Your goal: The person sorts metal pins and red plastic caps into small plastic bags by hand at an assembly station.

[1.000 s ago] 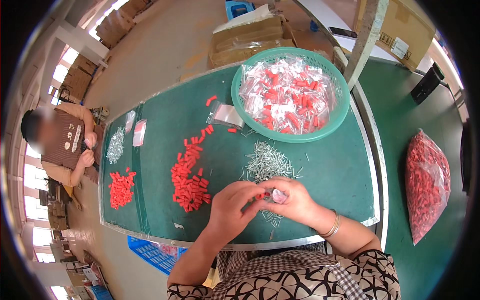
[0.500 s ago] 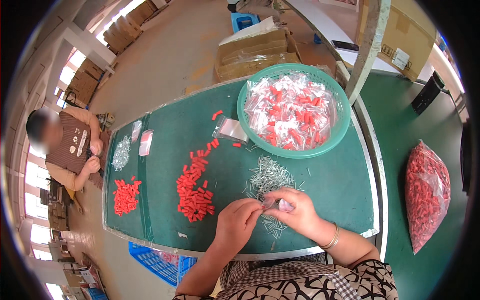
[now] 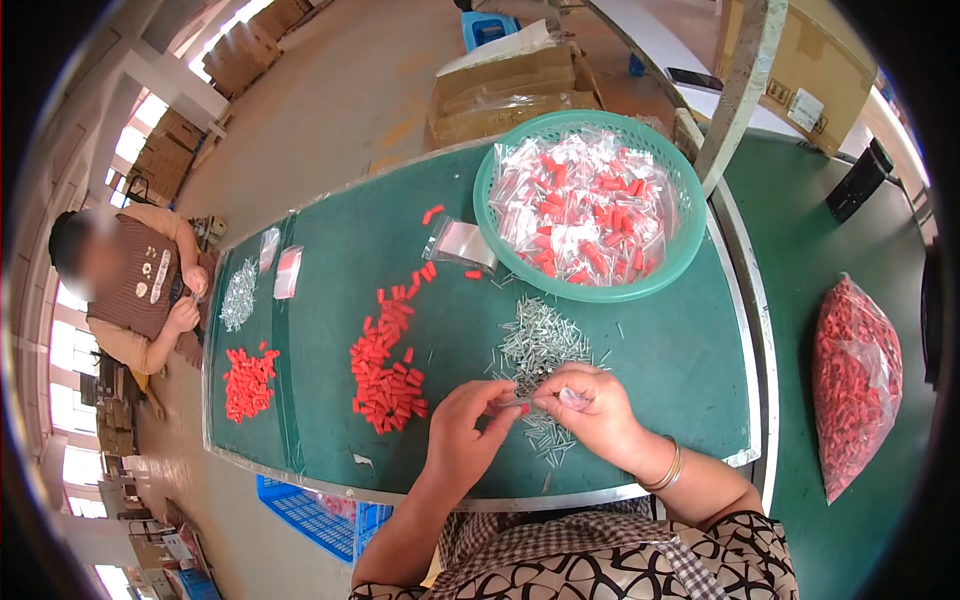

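Note:
Over the pile of small silver screws (image 3: 540, 335), my left hand (image 3: 468, 430) and my right hand (image 3: 592, 405) meet with fingertips almost touching. A small clear plastic bag (image 3: 573, 398) is pinched in the right hand, partly crumpled beneath its fingers. Thin clear film also shows between my left thumb and forefinger, and a bit of red shows at their tips. The fingers hide much of the bag. Left of my hands lies a heap of red plastic wall plugs (image 3: 385, 375).
A green basket (image 3: 590, 292) full of filled bags stands at the table's far right. Flat bags (image 3: 460, 243) lie beside it. A large bag of red plugs (image 3: 855, 390) rests on the right-hand table. Across the left end sits another person (image 3: 140, 280), beside smaller piles.
My left hand has opened its thumb and forefinger a little, with film now showing between them. My right fingers have closed in toward the left fingertips.

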Motion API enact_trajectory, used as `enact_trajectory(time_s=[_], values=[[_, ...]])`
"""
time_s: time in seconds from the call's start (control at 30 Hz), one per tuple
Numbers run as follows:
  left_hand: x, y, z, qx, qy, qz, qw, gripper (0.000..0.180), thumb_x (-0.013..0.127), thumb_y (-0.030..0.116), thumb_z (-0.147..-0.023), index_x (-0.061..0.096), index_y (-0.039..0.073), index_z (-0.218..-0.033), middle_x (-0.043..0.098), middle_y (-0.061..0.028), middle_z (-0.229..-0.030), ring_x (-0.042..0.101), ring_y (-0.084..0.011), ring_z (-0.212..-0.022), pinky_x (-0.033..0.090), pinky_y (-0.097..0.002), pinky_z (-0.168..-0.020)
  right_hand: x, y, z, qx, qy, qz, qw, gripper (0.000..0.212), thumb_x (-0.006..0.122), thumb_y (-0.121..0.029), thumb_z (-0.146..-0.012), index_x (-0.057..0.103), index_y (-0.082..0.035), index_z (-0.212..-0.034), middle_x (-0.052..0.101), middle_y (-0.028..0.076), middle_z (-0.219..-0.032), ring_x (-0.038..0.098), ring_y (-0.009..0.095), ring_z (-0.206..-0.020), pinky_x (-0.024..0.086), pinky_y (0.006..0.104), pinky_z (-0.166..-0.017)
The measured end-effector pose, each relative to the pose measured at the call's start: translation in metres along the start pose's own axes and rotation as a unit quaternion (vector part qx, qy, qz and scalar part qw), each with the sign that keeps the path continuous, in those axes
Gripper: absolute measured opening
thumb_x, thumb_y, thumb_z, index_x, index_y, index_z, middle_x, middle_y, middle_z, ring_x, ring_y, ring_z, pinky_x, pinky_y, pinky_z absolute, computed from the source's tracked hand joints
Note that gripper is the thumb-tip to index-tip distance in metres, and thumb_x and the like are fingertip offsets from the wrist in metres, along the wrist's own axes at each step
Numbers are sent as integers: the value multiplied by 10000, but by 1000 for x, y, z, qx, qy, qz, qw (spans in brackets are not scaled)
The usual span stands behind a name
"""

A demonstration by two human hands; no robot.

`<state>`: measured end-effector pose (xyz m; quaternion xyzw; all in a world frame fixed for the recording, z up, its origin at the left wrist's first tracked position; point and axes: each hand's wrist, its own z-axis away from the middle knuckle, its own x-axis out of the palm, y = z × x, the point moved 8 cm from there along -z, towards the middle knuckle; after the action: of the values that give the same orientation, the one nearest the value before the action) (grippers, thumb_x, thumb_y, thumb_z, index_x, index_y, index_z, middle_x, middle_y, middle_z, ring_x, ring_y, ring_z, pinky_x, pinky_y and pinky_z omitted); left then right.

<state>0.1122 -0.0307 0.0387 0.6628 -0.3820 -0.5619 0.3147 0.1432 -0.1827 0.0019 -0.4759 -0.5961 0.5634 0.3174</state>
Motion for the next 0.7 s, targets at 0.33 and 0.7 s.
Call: enact_trajectory(time_s=[0.33,0.7], values=[[10,7,-2,70,-31,-91,993,127,723,-30,-728,654,25,-819,637,-70,-851,609,-209,-796,490,-296,-665,3,1,1,0,-6,-23,1000,69,724,-51,-795,684,-48,-852,643,83,-802,629,221,-750,494,326,-660],[5,-11,1,-28,-57,17,998,118,693,-52,-757,623,9,-829,619,-50,-851,601,-143,-780,479,-266,-678,2,-1,1,4,-18,-40,999,40,714,-35,-797,685,-49,-820,637,77,-798,620,209,-733,489,323,-657]])
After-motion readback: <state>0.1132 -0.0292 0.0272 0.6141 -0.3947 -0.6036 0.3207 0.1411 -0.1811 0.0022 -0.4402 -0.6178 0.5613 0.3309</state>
